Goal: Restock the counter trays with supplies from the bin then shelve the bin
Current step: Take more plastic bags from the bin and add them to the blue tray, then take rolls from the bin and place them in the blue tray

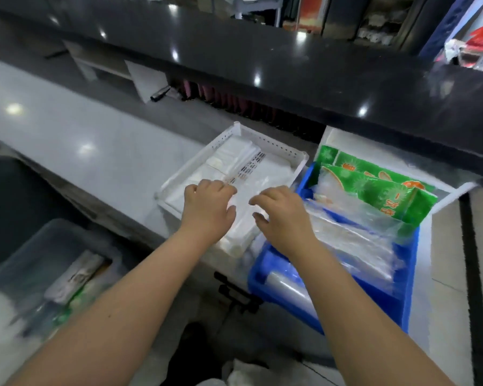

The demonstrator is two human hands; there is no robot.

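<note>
White perforated plastic tray (273, 147) sits on the pale table (95, 140), at 12 o'clock from both hands. It holds flat white packets; a clear-wrapped white bundle (239, 232) lies across its near edge, long axis running roughly 11 to 5 o'clock and its near end overhanging toward the person.

Left hand (207, 207): palm down on the bundle's 9 o'clock side, fingers (221, 188) curled at a moderate spread over the top and thumb against the wrap. It appears to press or steady the bundle; a closed grip cannot be confirmed.

Right hand (282, 213): palm down on the 3 o'clock side, fingers loosely spread and bent, tips touching the wrap. Holding nothing that can be seen.

Blue bin (402, 288) stands just beside the tray at 3 o'clock, touching or nearly so. Inside: green printed packs (388, 188) upright at the far end, clear plastic sleeves (354, 238) lying lengthwise nearer. A clear lidded container (39, 263) sits low at 8 o'clock, well apart; contents blurred.

Judgement: step in hand is seating the bundle into the tray. The bundle lies between the two hands, each equally near. Its axis nearly matches the tray's long side, so the coming move likely calls for a push toward 11 o'clock, away from the body, until the overhanging end clears the near rim. Bin not emptied; shelving not yet due.
</note>
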